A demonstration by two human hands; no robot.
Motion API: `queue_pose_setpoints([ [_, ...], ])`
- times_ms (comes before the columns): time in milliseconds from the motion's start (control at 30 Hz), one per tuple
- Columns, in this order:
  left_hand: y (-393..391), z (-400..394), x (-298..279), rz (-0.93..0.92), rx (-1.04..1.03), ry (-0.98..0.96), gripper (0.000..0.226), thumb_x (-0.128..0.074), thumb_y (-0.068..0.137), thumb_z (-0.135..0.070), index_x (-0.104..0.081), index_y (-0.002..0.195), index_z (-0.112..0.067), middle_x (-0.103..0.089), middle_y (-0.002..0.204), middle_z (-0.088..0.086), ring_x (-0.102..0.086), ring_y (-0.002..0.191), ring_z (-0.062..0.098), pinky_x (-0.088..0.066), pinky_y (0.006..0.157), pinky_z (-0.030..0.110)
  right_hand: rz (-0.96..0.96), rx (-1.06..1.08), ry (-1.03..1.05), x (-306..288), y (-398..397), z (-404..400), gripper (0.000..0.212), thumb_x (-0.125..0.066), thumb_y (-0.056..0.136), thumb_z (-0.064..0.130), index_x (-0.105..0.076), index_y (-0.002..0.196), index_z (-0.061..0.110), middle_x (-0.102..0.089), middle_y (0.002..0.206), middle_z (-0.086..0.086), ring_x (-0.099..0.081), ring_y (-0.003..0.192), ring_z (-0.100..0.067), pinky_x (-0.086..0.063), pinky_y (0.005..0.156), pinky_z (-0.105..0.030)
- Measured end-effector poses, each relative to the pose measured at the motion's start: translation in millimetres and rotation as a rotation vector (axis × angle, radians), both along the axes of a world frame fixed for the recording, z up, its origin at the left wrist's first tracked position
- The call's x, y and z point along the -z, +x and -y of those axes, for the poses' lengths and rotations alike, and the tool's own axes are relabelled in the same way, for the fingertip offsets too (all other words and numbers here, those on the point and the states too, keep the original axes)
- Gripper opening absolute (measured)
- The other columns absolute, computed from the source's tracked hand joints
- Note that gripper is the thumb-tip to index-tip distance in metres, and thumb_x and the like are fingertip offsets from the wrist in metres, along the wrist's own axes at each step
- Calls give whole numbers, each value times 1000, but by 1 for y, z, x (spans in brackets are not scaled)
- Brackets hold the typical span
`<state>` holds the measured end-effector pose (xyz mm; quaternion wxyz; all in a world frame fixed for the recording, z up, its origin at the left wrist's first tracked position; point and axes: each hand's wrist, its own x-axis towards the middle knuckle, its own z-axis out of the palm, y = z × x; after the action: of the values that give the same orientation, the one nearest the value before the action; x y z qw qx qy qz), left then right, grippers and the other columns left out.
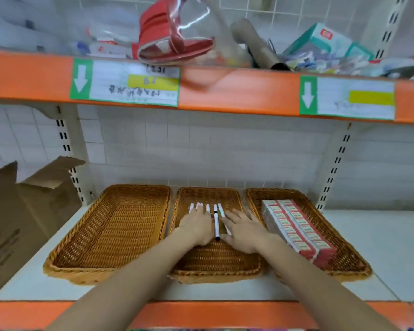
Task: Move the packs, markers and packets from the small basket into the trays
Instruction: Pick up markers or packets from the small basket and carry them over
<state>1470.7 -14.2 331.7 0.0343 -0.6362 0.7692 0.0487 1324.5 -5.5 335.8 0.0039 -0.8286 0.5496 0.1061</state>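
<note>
Three wicker trays stand side by side on the white shelf. The left tray (110, 235) holds nothing. In the middle tray (213, 263) lie several white markers (216, 223) in a row. My left hand (197, 226) rests flat on the markers at the left, fingers straight. My right hand (243, 229) lies flat on the markers at the right, fingers spread. The right tray (339, 237) holds red and white packs (299, 229) laid in rows. The small basket is not in view.
A torn cardboard box (17, 211) stands at the left of the shelf. Above, an orange shelf edge (237, 91) carries green arrow labels, with a red clear pouch (172, 37) and boxes on top. Another orange edge (201, 314) runs along the front.
</note>
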Motion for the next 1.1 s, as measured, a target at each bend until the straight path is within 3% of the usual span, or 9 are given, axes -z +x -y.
queue_pose_setpoints([
  [100, -15, -13, -9, -56, 7, 94, 62, -23, 104, -42, -9, 153, -6, 1, 160, 16, -2, 148, 32, -9, 119, 43, 57, 3, 91, -6, -18, -21, 79, -27, 96, 63, 2, 155, 21, 10, 162, 2, 13, 148, -13, 9, 119, -45],
  [233, -44, -39, -13, -58, 18, 138, 65, -18, 102, -50, 2, 154, -15, 11, 160, 10, 4, 148, 29, -4, 120, 46, 156, -3, 84, -10, -50, -54, 81, -27, 95, 65, 6, 155, 21, 14, 161, 4, 15, 147, -10, 8, 120, -42],
  [600, -162, -127, -15, -47, 80, -1, 65, -18, 102, -47, 9, 153, -16, 19, 159, 5, 19, 146, 24, 10, 118, 44, 154, 73, 53, -6, -167, -143, 86, -30, 93, 68, 9, 154, 22, 15, 161, 4, 14, 148, -13, 6, 120, -45],
  [1100, -348, -80, -22, -23, 415, 41, 67, -19, 102, -48, 12, 152, -16, 19, 159, 6, 17, 147, 24, 10, 117, 42, 150, 418, 10, -8, -352, -149, 85, -29, 94, 66, 14, 153, 22, 20, 160, 2, 15, 148, -15, 7, 119, -48],
])
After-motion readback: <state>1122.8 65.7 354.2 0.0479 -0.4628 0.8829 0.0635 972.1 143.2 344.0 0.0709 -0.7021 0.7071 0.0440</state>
